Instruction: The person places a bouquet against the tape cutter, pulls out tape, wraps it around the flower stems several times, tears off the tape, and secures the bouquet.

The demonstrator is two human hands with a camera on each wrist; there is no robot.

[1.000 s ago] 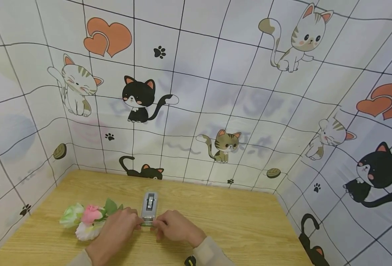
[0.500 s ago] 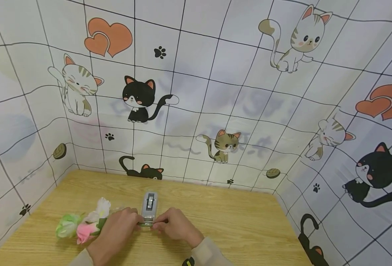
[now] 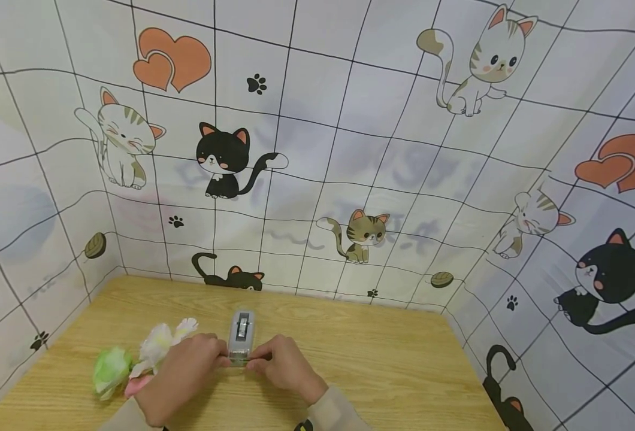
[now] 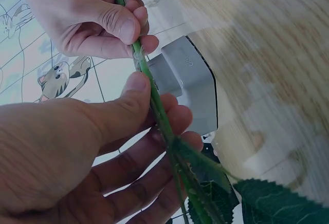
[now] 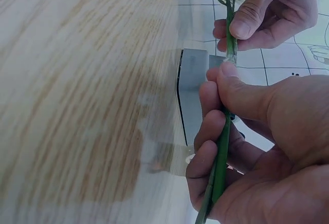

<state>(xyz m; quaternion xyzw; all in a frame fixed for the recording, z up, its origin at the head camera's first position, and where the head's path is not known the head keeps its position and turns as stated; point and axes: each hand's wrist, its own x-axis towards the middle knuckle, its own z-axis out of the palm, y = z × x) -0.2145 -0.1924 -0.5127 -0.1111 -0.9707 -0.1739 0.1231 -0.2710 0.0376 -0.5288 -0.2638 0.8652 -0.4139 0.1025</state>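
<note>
A bunch of artificial flowers lies across my left hand's side in the head view: a light green bloom (image 3: 111,371), a white bloom (image 3: 157,344) and a pink bloom (image 3: 136,384). My left hand (image 3: 188,368) pinches the green stems (image 4: 158,112) between thumb and fingers, just below the leaves (image 4: 275,201). Further down the stems, my right hand (image 3: 287,368) grips them, fingers curled around. Clear tape (image 5: 231,59) shows on the stems between the two hands. Directly beyond the fingertips sits a grey tape dispenser (image 3: 241,335), its front end close to the stems.
The wooden table (image 3: 382,359) runs back to a wall covering (image 3: 307,149) printed with cats and grid lines. A small black and yellow item (image 3: 304,425) is by the right cuff at the lower frame edge.
The bunch has turned about its stems: the white bloom has swung from the near side to the far side, the pink one toward me. Both hands stay in front of the dispenser.
</note>
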